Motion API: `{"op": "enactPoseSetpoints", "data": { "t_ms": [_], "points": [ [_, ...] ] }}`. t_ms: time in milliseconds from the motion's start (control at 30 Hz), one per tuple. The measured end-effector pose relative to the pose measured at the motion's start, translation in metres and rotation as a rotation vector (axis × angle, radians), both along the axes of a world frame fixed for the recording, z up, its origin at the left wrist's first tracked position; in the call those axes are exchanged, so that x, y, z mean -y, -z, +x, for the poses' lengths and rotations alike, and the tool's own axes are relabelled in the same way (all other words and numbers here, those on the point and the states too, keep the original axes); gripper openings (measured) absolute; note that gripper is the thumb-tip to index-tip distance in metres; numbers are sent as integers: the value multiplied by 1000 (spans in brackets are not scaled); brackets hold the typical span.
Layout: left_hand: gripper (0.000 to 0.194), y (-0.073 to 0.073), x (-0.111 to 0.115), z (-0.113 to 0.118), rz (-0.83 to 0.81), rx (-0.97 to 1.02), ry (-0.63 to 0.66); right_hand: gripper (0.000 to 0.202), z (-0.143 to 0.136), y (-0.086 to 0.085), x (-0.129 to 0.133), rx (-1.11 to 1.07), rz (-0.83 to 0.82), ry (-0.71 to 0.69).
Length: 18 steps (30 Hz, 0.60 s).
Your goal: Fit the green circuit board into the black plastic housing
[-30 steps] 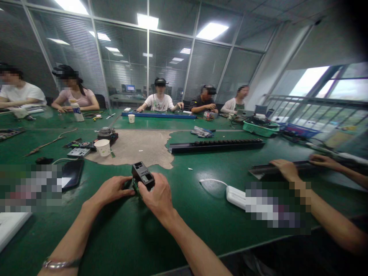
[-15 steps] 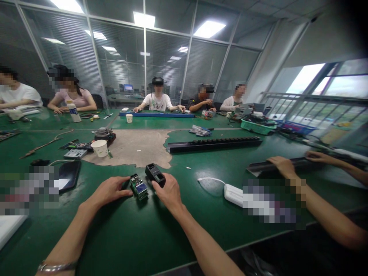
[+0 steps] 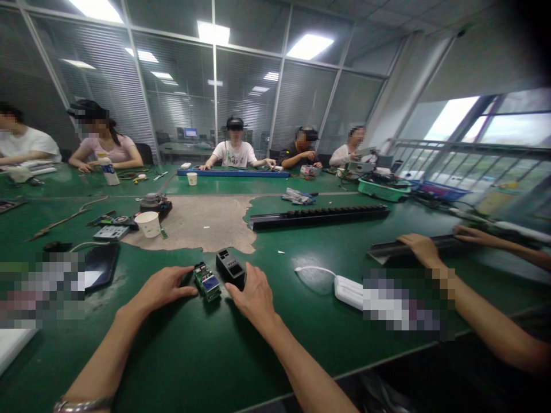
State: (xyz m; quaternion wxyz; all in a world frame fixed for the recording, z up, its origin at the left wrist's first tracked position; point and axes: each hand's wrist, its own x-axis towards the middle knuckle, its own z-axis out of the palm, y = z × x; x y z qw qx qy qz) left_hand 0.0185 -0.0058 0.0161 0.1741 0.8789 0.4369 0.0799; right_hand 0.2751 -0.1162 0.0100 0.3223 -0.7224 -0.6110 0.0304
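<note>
My left hand (image 3: 166, 285) is at the left side of a small green circuit board (image 3: 207, 282) with a blue display, its thumb and fingers curved against the edge. My right hand (image 3: 253, 295) grips a black plastic casing (image 3: 231, 268) by its near right side, thumb in front and fingers behind. Rectangular cut-outs show in the casing's upper face. Board and casing sit side by side just above the green table (image 3: 193, 355), with a narrow gap between them. Some fingertips are hidden behind the two parts.
A paper cup (image 3: 148, 224) and electronic parts (image 3: 112, 232) stand ahead left, a dark phone-like slab (image 3: 101, 267) nearer. A long black rail (image 3: 318, 217) lies ahead right. A white power strip (image 3: 348, 291) lies right, beside another person's hand (image 3: 419, 249) on a dark channel.
The black casing has tilted in my right hand, so more of its upper face shows. My left hand and the circuit board have hardly moved.
</note>
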Motion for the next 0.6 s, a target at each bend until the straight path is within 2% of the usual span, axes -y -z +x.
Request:
{"op": "enactPoseSetpoints", "data": {
  "t_ms": [200, 400, 500, 600],
  "points": [
    [74, -1, 1, 1, 14, 1, -23, 55, 10, 4, 5, -76, 29, -13],
    [75, -4, 5, 4, 37, -9, -29, 63, 9, 12, -6, -127, 114, -43],
    [74, -5, 5, 5, 43, -18, -28, 47, 8, 9, -9, -133, 121, -55],
    [72, -5, 5, 5, 36, -9, -21, 29, 7, -1, -7, -179, 131, -54]
  ]
}}
